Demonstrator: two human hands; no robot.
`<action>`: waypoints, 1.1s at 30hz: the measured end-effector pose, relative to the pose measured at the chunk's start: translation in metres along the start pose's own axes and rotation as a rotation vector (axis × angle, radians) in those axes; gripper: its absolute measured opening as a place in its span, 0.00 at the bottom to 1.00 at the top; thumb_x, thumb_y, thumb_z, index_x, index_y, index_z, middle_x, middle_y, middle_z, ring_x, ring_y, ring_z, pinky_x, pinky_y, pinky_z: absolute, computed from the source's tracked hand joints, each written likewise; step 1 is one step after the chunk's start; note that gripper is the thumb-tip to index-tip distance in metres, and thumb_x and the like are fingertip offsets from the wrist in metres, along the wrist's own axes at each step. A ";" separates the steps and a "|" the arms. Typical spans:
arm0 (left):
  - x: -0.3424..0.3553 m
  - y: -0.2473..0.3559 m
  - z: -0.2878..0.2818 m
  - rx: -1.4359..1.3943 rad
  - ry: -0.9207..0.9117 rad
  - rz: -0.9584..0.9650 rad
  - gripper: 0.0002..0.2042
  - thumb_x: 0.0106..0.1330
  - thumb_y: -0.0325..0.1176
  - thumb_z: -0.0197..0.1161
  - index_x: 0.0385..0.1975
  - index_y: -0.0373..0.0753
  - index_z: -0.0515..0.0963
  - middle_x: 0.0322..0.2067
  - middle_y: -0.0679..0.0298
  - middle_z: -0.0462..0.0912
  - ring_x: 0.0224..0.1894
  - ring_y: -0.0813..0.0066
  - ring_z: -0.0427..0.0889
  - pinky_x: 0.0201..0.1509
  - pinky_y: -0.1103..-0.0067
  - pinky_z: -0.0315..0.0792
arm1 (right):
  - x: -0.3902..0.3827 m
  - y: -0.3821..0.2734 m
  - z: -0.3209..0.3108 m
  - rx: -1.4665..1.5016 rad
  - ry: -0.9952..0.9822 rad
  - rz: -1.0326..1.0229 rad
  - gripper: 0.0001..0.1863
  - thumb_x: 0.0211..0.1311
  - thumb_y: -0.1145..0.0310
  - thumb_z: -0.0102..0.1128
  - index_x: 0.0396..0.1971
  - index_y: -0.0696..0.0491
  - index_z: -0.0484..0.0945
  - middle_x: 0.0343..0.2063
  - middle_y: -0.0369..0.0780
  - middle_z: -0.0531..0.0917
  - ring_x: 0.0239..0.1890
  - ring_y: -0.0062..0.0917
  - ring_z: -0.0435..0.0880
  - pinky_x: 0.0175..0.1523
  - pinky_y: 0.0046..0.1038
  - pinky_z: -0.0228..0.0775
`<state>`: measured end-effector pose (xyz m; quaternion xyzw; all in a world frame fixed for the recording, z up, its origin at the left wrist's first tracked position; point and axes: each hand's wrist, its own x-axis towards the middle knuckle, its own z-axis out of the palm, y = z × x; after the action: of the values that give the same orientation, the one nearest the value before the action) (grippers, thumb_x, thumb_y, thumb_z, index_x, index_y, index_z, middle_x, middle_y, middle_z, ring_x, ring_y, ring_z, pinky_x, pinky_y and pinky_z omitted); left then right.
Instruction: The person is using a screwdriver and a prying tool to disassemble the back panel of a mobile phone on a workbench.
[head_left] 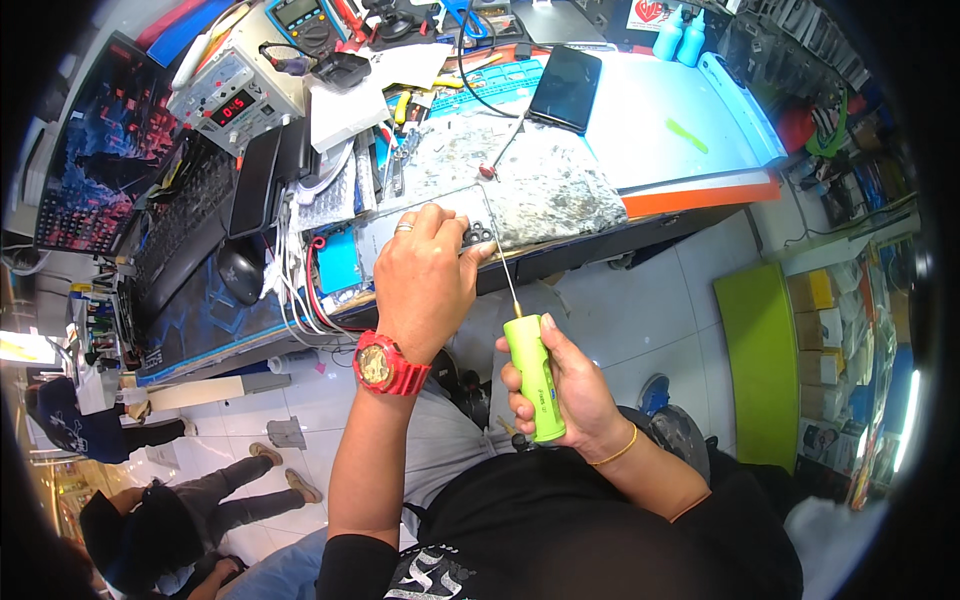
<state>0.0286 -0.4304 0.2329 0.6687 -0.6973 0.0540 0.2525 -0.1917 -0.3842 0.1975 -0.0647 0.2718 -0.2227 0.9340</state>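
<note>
The left hand (428,265) bends over the grey phone (470,206), fingers together, thumb apart near its right edge; whether they clamp it cannot be told. The phone lies lenses (478,234) up at the front edge of the bench (655,214), by the mottled mat (565,195). A thin shaft (508,272) runs close along its right edge; contact is unclear. The lime-green tool (536,385) is wrapped by the right hand's (580,390) fingers. Recommended: brace the phone, keep the shaft low, clear of lenses and thumb.
</note>
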 end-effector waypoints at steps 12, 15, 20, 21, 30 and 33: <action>0.001 0.001 -0.001 0.012 -0.015 -0.017 0.15 0.68 0.40 0.78 0.45 0.35 0.90 0.45 0.60 0.88 0.50 0.56 0.87 0.49 0.63 0.83 | 0.001 0.000 0.002 0.021 0.017 0.009 0.36 0.89 0.33 0.40 0.62 0.54 0.75 0.35 0.40 0.82 0.23 0.28 0.85 0.26 0.34 0.80; 0.001 0.001 0.000 0.010 -0.014 -0.012 0.15 0.68 0.39 0.79 0.45 0.34 0.90 0.45 0.60 0.88 0.50 0.56 0.88 0.49 0.63 0.83 | -0.001 0.000 0.002 0.071 0.001 0.027 0.36 0.89 0.33 0.40 0.62 0.53 0.75 0.35 0.40 0.82 0.23 0.28 0.85 0.26 0.34 0.80; 0.002 0.002 -0.001 0.006 -0.017 -0.011 0.15 0.67 0.39 0.79 0.44 0.34 0.90 0.45 0.59 0.88 0.50 0.55 0.87 0.49 0.62 0.83 | -0.004 0.000 0.008 0.157 -0.023 0.045 0.36 0.89 0.33 0.40 0.62 0.53 0.77 0.36 0.40 0.83 0.24 0.29 0.85 0.27 0.35 0.80; 0.002 0.002 -0.002 0.008 -0.019 -0.014 0.15 0.68 0.39 0.79 0.44 0.34 0.90 0.45 0.59 0.88 0.50 0.55 0.87 0.49 0.62 0.83 | -0.004 0.001 0.009 0.164 -0.025 0.042 0.36 0.89 0.34 0.40 0.62 0.53 0.77 0.36 0.40 0.83 0.24 0.29 0.85 0.27 0.35 0.81; 0.003 0.003 -0.002 0.010 -0.023 -0.024 0.15 0.68 0.40 0.79 0.43 0.34 0.89 0.44 0.59 0.88 0.49 0.55 0.87 0.48 0.62 0.82 | -0.004 0.003 0.010 0.101 -0.034 0.026 0.34 0.87 0.31 0.44 0.61 0.50 0.76 0.36 0.37 0.83 0.26 0.27 0.84 0.29 0.33 0.80; 0.003 0.003 -0.002 0.009 -0.021 -0.023 0.15 0.67 0.40 0.79 0.43 0.34 0.89 0.44 0.59 0.88 0.49 0.55 0.87 0.48 0.62 0.82 | -0.004 0.002 0.009 0.106 -0.045 0.032 0.34 0.87 0.31 0.44 0.61 0.50 0.76 0.36 0.37 0.83 0.26 0.26 0.84 0.29 0.34 0.80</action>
<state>0.0267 -0.4319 0.2365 0.6784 -0.6918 0.0473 0.2427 -0.1889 -0.3808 0.2068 -0.0157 0.2393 -0.2204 0.9455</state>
